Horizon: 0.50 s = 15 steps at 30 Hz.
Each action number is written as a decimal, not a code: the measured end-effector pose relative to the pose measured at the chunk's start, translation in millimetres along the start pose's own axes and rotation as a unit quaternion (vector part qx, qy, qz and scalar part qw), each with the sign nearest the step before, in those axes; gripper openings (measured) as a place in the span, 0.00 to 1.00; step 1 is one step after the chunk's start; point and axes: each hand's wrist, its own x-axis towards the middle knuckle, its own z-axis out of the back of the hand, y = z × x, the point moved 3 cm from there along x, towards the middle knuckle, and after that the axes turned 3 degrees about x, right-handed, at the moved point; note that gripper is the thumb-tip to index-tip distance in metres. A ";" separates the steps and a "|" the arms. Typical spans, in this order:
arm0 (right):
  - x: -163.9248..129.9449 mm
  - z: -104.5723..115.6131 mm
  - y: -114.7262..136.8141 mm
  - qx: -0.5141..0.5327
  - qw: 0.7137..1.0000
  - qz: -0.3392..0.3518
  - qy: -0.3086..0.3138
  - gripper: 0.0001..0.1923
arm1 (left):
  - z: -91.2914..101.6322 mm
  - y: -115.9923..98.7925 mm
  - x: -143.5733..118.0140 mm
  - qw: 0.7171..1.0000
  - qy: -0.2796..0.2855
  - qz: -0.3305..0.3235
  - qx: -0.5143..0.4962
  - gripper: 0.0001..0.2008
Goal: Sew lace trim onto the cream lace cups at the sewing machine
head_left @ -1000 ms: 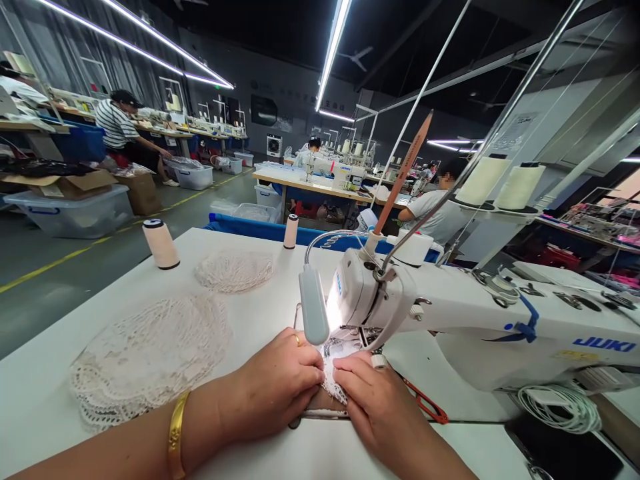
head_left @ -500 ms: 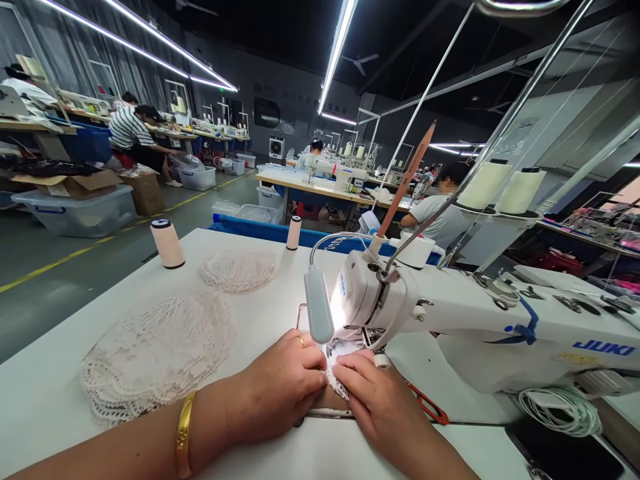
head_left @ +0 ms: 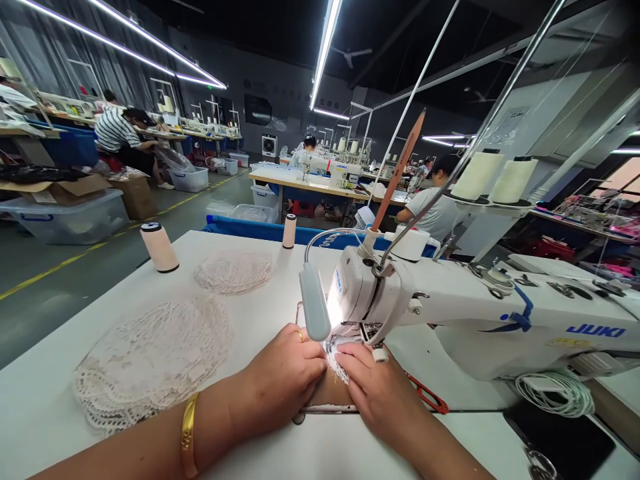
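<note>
White openwork lace piece (head_left: 336, 357), white sewing machine (head_left: 480, 320) with blue lettering, cream lace stack (head_left: 150, 360) – net pattern, gold bangle (head_left: 189, 433), red-handled tool (head_left: 425, 397) – possibly scissors, black-and-white striped shirt (head_left: 113, 130), white table (head_left: 60, 400).
</note>
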 end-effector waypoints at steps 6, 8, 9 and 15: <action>0.3 2.5 4.1 0.005 0.999 0.028 -0.016 0.24 | -0.6 3.0 1.5 1.000 -0.005 0.004 0.010 0.09; 0.3 3.4 6.7 0.015 0.999 0.046 -0.015 0.22 | -0.4 3.6 1.7 1.000 -0.001 0.007 0.006 0.09; 0.3 3.4 7.3 0.019 0.999 0.047 -0.013 0.22 | -0.3 4.1 1.8 1.000 0.001 0.012 0.006 0.09; -0.8 2.8 7.9 0.068 0.996 0.049 -0.031 0.22 | -1.0 5.5 2.5 1.000 0.010 0.028 0.010 0.10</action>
